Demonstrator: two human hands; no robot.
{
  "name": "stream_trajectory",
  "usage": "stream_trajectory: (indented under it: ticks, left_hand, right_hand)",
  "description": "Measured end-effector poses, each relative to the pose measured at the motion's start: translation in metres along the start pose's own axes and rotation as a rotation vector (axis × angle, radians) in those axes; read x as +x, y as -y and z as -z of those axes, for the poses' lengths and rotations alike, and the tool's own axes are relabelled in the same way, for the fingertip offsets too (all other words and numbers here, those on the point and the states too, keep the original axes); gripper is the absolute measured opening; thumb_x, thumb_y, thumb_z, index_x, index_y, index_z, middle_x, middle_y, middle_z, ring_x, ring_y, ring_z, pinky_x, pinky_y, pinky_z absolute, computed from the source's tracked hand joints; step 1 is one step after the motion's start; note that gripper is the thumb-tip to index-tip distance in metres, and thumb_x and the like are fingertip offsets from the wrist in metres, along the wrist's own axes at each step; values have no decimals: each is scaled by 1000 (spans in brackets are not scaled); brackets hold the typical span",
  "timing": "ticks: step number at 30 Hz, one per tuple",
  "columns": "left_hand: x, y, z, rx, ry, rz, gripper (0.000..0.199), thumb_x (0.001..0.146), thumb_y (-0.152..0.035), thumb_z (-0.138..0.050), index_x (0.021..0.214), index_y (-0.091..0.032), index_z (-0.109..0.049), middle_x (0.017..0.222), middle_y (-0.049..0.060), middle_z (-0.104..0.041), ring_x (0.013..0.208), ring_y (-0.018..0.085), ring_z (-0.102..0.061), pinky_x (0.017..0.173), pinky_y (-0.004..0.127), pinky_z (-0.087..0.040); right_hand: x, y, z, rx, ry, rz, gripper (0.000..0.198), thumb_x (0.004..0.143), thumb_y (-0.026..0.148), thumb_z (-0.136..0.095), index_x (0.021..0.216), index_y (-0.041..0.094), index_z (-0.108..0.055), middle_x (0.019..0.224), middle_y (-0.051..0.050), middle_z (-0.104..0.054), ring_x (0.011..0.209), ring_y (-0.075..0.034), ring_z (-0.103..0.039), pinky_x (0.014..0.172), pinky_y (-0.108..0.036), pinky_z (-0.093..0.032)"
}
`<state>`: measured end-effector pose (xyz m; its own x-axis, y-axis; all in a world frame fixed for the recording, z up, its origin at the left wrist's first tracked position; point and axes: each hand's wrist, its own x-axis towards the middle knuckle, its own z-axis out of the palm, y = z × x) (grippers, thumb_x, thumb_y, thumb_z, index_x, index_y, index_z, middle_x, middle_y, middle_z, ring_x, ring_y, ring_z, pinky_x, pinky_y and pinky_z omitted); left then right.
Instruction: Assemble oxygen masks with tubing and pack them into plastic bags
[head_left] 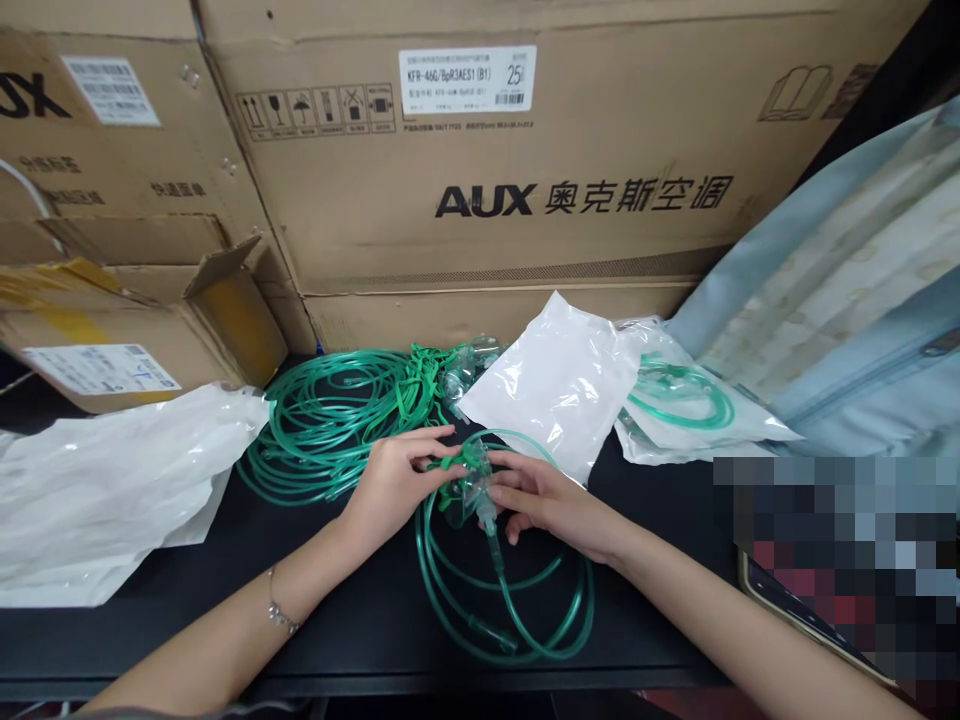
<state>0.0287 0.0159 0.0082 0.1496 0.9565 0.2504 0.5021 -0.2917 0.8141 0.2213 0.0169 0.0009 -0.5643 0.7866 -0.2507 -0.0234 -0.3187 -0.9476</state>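
A clear oxygen mask (pixel 478 485) with a green elastic strap (pixel 450 462) lies between my hands, joined to a loose coil of green tubing (pixel 583 620) on the black tabletop. My left hand (pixel 394 480) pinches the strap and the mask's left edge between thumb and fingers. From the other side, my right hand (pixel 551 500) grips the mask near its connector, with thumb and fingers bent around it. Part of the mask is hidden behind the fingers. Just beyond lies a pile of coiled green tubing (pixel 322 400) with bunched green straps and more clear masks (pixel 461 385).
White packages lie at the left (pixel 112 480) and behind my right hand (pixel 562 380). At the right is a clear-fronted package (pixel 682 395) holding green tubing. Large cardboard boxes (pixel 480 150) wall off the back. A phone (pixel 795 620) lies at the right edge.
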Motion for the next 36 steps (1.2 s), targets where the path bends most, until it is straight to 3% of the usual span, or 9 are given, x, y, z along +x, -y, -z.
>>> stream_trajectory:
  ticks: [5,8,13,16,20,25,30,33,36]
  left_hand:
    - [-1,-1,-4,11,60,-24,7,67,-25,-67,69,-20,-72,115,8,-62,95,27,-61,74,33,-49]
    - [0,0,1,-66,221,36,20,69,-32,-65,85,-22,-72,129,7,-50,112,29,-51,78,33,-48]
    - [1,-1,21,-181,530,90,39,76,-31,-58,115,-28,-58,137,5,-42,115,27,-47,85,36,-45]
    - [1,-6,24,-250,504,154,49,76,-33,-59,124,-29,-49,135,4,-44,116,24,-46,87,34,-43]
    - [2,-10,9,-358,347,289,58,73,-33,-62,127,-23,-43,129,10,-48,101,23,-54,70,30,-48]
    - [0,-11,0,-513,382,375,36,73,-31,-63,104,-15,-59,93,6,-63,85,18,-59,65,28,-49]
    - [-6,-14,9,-674,396,532,39,68,-28,-68,104,-22,-54,108,5,-56,98,22,-53,64,35,-55]
    - [-6,-13,13,-671,386,558,36,69,-28,-68,102,-21,-55,98,3,-58,88,18,-56,64,33,-54]
    - [-6,-11,17,-668,400,562,39,69,-27,-68,106,-21,-56,85,1,-62,77,14,-58,66,27,-50]
  right_hand:
    - [0,0,-3,29,-23,22,47,70,32,-68,112,20,-49,74,1,-54,66,-10,-55,51,-20,-48]
    - [1,0,-3,42,-45,25,46,70,30,-68,112,21,-50,73,2,-54,64,-9,-54,50,-19,-49]
    - [2,1,-1,35,-61,16,47,72,29,-66,114,19,-49,77,0,-56,67,-9,-55,49,-18,-49]
    - [1,2,-2,34,-56,20,46,72,29,-66,113,19,-49,77,0,-56,66,-9,-55,50,-18,-49]
    - [2,0,-4,38,-57,69,46,71,30,-67,112,20,-47,81,-1,-57,71,-12,-59,53,-21,-52]
    - [5,-5,-10,-28,-60,95,48,70,38,-65,110,21,-45,93,-4,-55,73,-16,-64,53,-24,-55]
    - [-4,5,-7,-485,-241,170,42,72,45,-61,105,22,-48,74,2,-54,37,-6,-50,29,-17,-32]
    - [-13,16,7,-842,-444,384,32,74,45,-59,95,22,-53,61,4,-50,46,-9,-48,44,-22,-40]
    - [-18,20,27,-1161,-458,496,25,77,39,-59,94,22,-58,80,-3,-57,73,-16,-55,68,-29,-44]
